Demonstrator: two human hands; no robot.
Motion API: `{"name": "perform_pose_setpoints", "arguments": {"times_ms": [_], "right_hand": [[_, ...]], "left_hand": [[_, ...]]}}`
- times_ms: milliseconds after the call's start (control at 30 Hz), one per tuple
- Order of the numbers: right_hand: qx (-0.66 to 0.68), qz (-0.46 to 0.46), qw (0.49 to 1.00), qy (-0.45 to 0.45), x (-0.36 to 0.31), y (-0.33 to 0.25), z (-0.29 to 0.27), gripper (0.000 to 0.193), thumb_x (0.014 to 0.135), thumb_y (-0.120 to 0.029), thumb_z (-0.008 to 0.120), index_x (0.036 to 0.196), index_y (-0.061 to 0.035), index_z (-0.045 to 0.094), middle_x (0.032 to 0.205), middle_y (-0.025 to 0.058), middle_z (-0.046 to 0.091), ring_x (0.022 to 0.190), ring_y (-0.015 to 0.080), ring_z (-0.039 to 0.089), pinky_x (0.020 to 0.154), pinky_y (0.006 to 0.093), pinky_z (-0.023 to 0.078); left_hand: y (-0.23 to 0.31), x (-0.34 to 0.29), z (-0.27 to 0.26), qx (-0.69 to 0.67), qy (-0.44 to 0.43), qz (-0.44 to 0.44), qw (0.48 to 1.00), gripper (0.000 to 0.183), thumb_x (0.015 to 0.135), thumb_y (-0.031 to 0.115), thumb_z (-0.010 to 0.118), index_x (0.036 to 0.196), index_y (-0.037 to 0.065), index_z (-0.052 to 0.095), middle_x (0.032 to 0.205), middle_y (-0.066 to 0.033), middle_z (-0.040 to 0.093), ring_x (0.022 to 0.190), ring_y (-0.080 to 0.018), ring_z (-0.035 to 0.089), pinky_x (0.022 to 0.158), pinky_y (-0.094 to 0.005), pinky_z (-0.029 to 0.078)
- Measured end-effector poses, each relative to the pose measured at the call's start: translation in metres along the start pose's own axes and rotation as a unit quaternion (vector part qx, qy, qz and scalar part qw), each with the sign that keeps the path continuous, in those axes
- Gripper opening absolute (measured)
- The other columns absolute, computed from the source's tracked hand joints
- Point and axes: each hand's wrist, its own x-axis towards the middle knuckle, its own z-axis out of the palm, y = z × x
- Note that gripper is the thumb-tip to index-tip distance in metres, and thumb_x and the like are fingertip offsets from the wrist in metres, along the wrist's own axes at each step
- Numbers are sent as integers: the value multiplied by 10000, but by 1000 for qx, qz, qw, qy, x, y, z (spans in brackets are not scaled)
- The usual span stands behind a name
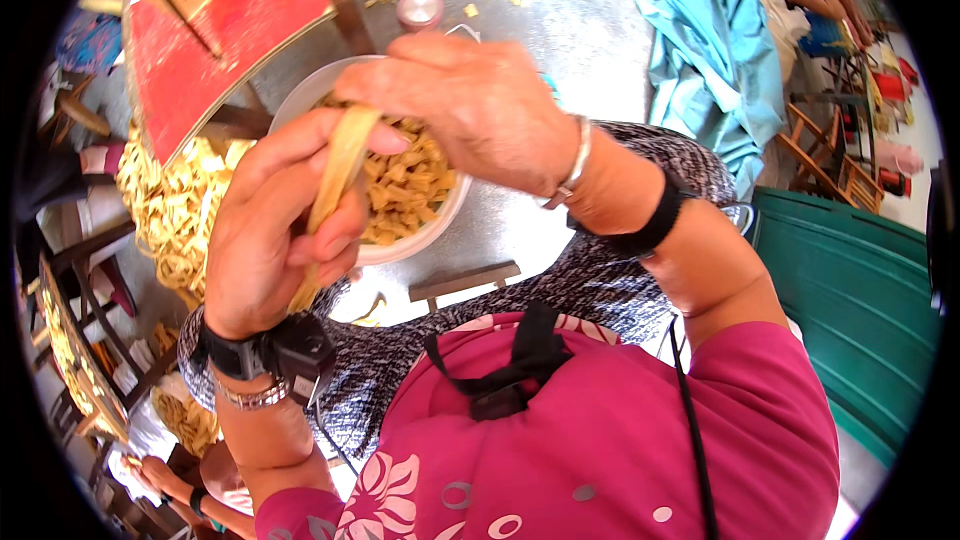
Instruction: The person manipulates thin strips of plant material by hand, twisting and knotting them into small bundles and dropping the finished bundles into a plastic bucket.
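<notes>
The left hand [270,225], left of the middle of the frame, is curled around a long, flat, tan, bendy strip [342,165]. The right hand [490,110], a bit above the middle, is bent over the strip's top end, close to the left hand; I cannot tell how hard its fingers pinch. The strip slants down through the left fingers. Just under both hands is a round white plastic bucket [456,208], with small tan chopped bits [408,190] inside. Left of the left hand is a big heap of pale yellow curly strips [170,215]. A flat red board [245,25] is at the upper left. Crumpled light blue cloth [715,70] lies at the upper right.
</notes>
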Motion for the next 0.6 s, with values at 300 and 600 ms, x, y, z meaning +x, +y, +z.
{"name": "perform_pose_setpoints", "arguments": {"times_ms": [300, 600], "right_hand": [[516, 211, 826, -80, 1, -16, -6, 424, 920, -11, 403, 1323, -142, 401, 777, 36, 567, 649, 67, 533, 585, 198, 459], [638, 356, 674, -109, -5, -17, -1, 569, 940, -83, 415, 1428, -144, 129, 705, 56, 567, 489, 95, 552, 425, 218, 460]], "left_hand": [[-14, 4, 2, 167, 106, 142, 970, 278, 951, 101, 426, 1174, -25, 532, 789, -41, 538, 481, -24, 382, 424, -167, 333], [-20, 17, 6, 305, 136, 198, 922, 269, 945, 115, 453, 1151, -15, 568, 948, -22, 594, 582, -12, 439, 480, -144, 311]]}}
